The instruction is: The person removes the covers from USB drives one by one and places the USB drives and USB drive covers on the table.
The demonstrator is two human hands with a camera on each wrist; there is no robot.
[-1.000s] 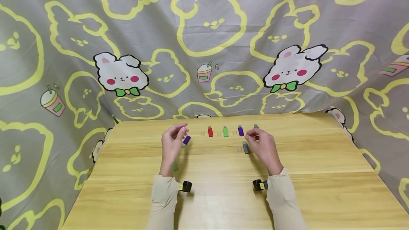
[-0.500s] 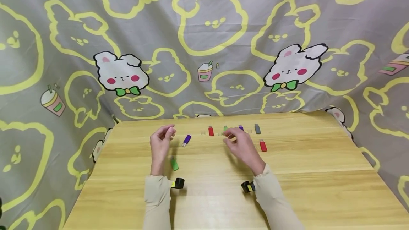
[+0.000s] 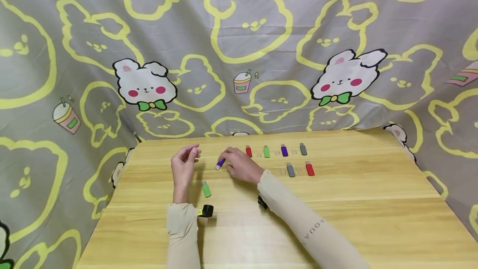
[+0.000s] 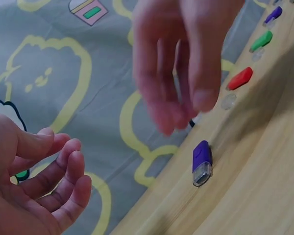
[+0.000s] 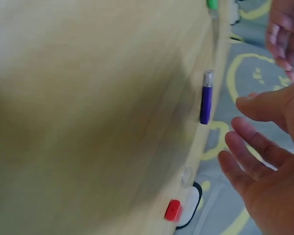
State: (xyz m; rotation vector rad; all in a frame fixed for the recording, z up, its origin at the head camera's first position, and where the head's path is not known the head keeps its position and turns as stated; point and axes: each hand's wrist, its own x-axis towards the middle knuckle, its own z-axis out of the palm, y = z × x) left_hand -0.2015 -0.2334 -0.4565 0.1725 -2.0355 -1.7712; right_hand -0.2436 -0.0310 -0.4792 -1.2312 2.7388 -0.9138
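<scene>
A purple USB stick (image 3: 220,164) with its clear cap on lies on the wooden table. My right hand (image 3: 240,165) hovers above it, partly covering it in the head view. In the right wrist view, the thumb and fingers are apart, and the purple stick (image 5: 206,103) lies beside them, untouched. My left hand (image 3: 184,169) hangs over the table to the left with loosely bent fingers and nothing between them; the left wrist view shows that hand (image 4: 44,181) apart from the purple stick (image 4: 202,161). Nearer me lies a green USB stick (image 3: 207,189).
At the back, red (image 3: 248,151), green (image 3: 267,151), purple (image 3: 284,150) and grey (image 3: 303,149) USB sticks form a row. In front lie a grey stick (image 3: 290,169) and a red one (image 3: 310,168). Small clear caps sit between them. A patterned curtain (image 3: 261,107) backs the table.
My right hand has travelled left from the front grey USB stick to above the capped purple one. My left hand has drawn left, away from that purple stick.
</scene>
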